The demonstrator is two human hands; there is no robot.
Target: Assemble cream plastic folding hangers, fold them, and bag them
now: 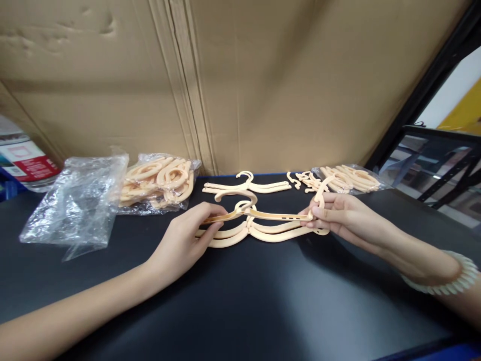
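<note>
A cream plastic clothes hanger [263,214] is held level between my two hands, its hook tilted toward the left. My left hand [195,228] pinches the hanger's left arm. At the other end, my right hand [334,213] grips the right tip, where a curved cream piece [323,190] sticks up from between the fingers. Whether that piece is joined to the hanger I cannot tell. Just beneath the held hanger, more hangers [270,235] lie on the black table [240,301]. Farther back rests another pair of hangers [263,187].
Small curved cream parts [306,180] lie at the back right beside a clear bag of hanger parts [356,178]. Another filled bag [158,180] and a crumpled plastic bag [78,200] lie left, near a bottle with a red label [30,160]. Cardboard [281,90] stands behind.
</note>
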